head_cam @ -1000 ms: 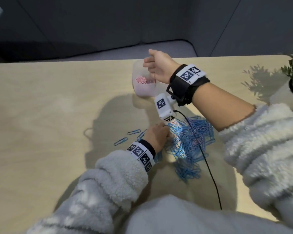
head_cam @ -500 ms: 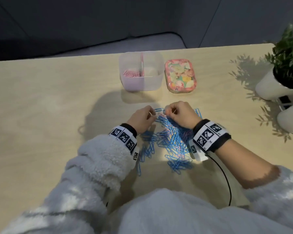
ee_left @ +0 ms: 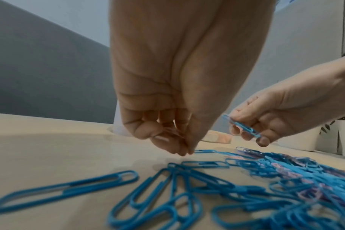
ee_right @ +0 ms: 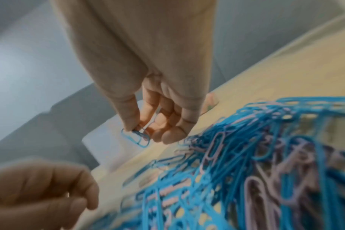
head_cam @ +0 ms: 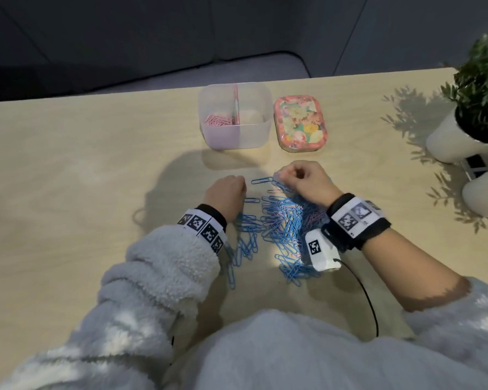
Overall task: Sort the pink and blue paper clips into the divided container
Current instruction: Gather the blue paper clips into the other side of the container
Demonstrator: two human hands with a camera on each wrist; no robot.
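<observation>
A clear divided container (head_cam: 254, 136) stands at the far middle of the table, with pink paper clips (head_cam: 217, 121) in its left compartment. A tangled pile of blue and pink paper clips (head_cam: 279, 220) lies between my wrists. My right hand (head_cam: 293, 175) hovers over the pile's far edge and pinches a few blue paper clips (ee_right: 137, 137) between thumb and fingers. My left hand (head_cam: 237, 187) is at the pile's far left, fingers curled, tips together just above the table (ee_left: 184, 151). A thin pinkish clip (ee_left: 170, 132) seems pinched inside them.
A floral tin (head_cam: 300, 122) lies right of the container. Two white pots (head_cam: 451, 142) with a green plant (head_cam: 482, 88) stand at the right edge. Loose blue clips (head_cam: 245, 240) are scattered by my left wrist. A black cable (head_cam: 369, 299) runs from my right wrist.
A second ago my right hand was over the container; it has come back to the pile and holds blue clips. My left hand has drawn slightly left, away from the right.
</observation>
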